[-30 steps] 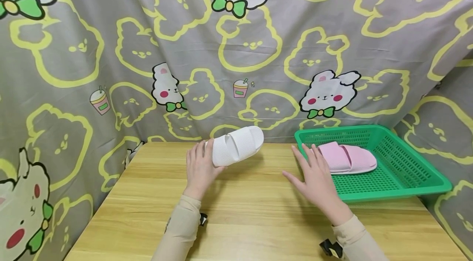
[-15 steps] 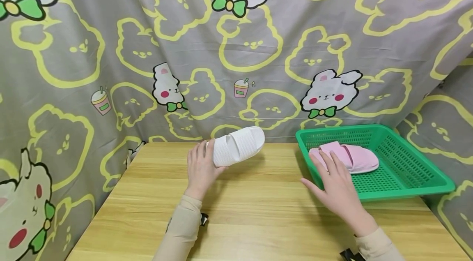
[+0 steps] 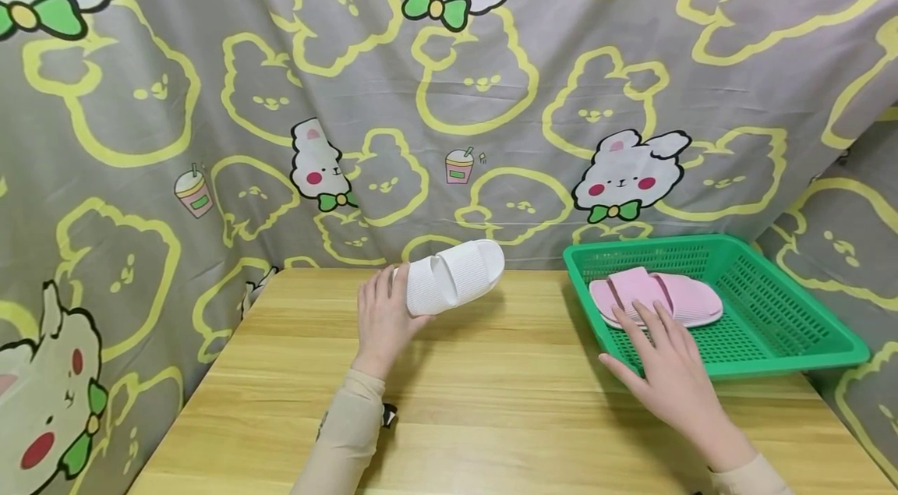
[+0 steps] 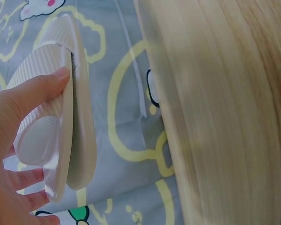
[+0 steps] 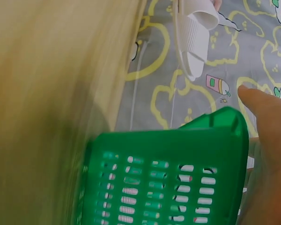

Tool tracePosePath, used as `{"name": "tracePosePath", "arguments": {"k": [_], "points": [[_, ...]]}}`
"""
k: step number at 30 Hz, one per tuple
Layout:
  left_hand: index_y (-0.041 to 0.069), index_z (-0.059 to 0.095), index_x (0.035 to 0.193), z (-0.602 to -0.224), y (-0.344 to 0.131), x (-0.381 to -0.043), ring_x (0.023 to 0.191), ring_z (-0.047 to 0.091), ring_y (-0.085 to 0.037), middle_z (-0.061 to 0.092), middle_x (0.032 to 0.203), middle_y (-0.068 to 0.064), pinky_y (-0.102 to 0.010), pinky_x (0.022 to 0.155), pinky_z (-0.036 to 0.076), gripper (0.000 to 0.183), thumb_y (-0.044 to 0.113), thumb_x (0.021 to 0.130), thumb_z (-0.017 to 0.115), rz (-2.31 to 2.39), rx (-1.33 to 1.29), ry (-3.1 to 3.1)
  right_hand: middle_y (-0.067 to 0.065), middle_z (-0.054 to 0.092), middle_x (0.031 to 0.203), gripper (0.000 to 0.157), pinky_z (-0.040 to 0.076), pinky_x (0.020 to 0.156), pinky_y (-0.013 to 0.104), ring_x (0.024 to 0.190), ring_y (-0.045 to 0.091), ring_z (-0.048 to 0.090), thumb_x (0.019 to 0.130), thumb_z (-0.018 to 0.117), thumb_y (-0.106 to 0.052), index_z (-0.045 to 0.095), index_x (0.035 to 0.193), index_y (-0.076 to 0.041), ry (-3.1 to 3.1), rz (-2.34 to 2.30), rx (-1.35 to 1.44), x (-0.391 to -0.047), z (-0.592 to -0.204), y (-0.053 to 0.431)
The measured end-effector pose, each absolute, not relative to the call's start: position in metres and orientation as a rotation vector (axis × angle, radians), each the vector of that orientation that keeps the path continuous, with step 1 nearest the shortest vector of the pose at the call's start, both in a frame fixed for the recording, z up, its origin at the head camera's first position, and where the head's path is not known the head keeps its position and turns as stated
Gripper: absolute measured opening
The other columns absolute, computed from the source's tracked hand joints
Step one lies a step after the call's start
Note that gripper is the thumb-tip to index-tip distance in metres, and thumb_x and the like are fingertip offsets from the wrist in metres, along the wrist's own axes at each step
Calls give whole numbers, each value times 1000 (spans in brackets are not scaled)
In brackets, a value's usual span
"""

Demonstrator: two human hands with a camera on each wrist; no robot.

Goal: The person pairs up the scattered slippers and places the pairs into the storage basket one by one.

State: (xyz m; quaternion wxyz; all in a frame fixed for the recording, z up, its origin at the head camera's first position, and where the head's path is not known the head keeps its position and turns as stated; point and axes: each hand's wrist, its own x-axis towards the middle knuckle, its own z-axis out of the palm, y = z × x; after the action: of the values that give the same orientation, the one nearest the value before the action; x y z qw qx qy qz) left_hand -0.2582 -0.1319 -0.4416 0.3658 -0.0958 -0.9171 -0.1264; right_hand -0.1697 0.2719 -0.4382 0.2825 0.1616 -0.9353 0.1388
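Note:
My left hand point(image 3: 383, 319) grips a pair of white slippers point(image 3: 456, 277) by the heel end, raised over the back of the table. In the left wrist view the white slippers point(image 4: 47, 101) lie sole against sole, with my thumb across a ribbed strap. A green plastic basket point(image 3: 793, 367) stands at the right, with a pink slipper point(image 3: 691, 300) inside near its left wall. My right hand point(image 3: 673, 378), fingers spread and holding nothing, is over the basket's front left rim. Its fingertips overlap the pink slipper's near edge in the head view.
The wooden table point(image 3: 449, 417) spreads beneath both arms. A grey curtain point(image 3: 491, 206) with rabbit and yellow outline prints hangs right behind the table's back edge and along both sides. The basket's right end reaches near the table's right edge.
My right hand has moved right and toward me, from beside the basket's left wall to its front left rim. The left hand and the white slippers have stayed almost still.

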Motion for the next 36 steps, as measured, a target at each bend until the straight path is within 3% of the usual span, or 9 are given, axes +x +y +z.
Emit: {"name": "tracePosePath", "arguments": {"k": [10, 19, 27, 36], "points": [[11, 48, 136, -443, -130, -258, 119, 52, -39, 56, 128, -20, -58, 104, 39, 104, 42, 49, 96, -334, -249, -2360, 19, 36, 151, 71, 5, 119, 62, 144, 46, 20, 90, 63, -48, 36, 151, -24, -2608, 347, 414, -164, -440, 290], [12, 48, 137, -445, -130, -258, 119, 53, -40, 56, 129, -19, -60, 104, 40, 103, 42, 51, 95, -320, -242, -2367, 20, 31, 154, 71, -19, 120, 48, 152, 37, 1, 93, 59, -49, 30, 153, -24, -2698, 295, 373, -161, -442, 312], [12, 47, 138, -447, -130, -260, 120, 53, -40, 56, 129, -20, -59, 104, 40, 104, 43, 51, 95, -318, -252, -2366, 21, 28, 156, 70, -24, 115, 53, 152, 38, -5, 96, 54, -46, 22, 156, -28, -2774, 313, 338, -154, -442, 332], [12, 48, 134, -445, -131, -259, 117, 53, -39, 56, 127, -19, -56, 103, 39, 103, 42, 48, 96, -332, -262, -2337, 23, 31, 154, 68, -23, 113, 60, 152, 36, -10, 98, 50, -49, 21, 156, -28, -2859, 300, 299, -156, -442, 344]]}}
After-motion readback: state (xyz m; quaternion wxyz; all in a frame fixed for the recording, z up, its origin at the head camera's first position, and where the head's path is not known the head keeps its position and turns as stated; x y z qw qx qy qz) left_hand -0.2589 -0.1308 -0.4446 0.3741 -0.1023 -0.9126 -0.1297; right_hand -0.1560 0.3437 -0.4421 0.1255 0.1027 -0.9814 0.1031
